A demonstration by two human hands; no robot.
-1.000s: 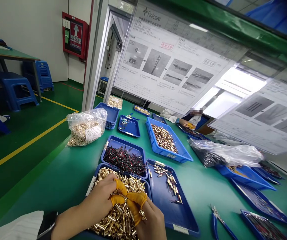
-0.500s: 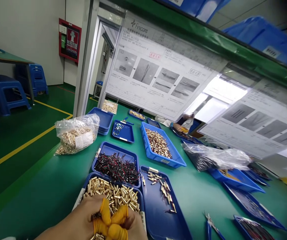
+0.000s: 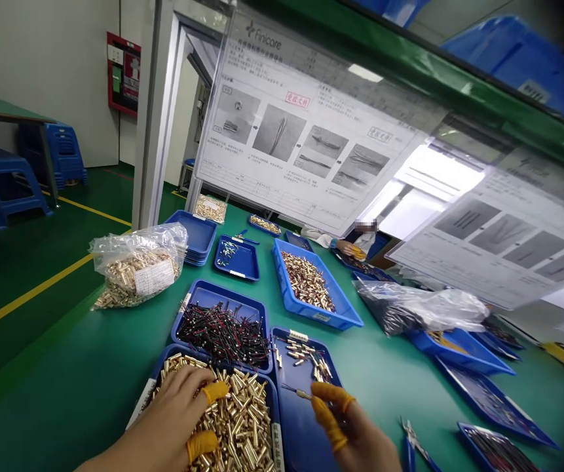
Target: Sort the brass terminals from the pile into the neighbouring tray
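Note:
My left hand [image 3: 181, 406], with yellow finger cots, rests over the tray of short brass tubes [image 3: 249, 419]. Its thumb and forefinger stand apart, with nothing visible held between them. My right hand [image 3: 353, 426], also in yellow finger cots, pinches a brass tube with thin wires [image 3: 302, 393] over the blue tray at the right [image 3: 301, 429]. The wire ends point left. Several brass tubes with wires [image 3: 306, 354] lie at that tray's far end. Behind the brass tubes sits a tray of black and red wired parts [image 3: 225, 334].
A blue bin of brass pieces [image 3: 306, 282] stands farther back. Left are a clear bag of brass tubes [image 3: 139, 269] and stacked blue trays [image 3: 190, 236]. Pliers [image 3: 412, 446] lie at right. An instruction sheet [image 3: 296, 131] hangs ahead; a co-worker's hand [image 3: 350, 249] shows beyond.
My hands were together over the brass tubes and have parted. The right has moved right with the wired brass tube; the left has spread its fingers over the tubes.

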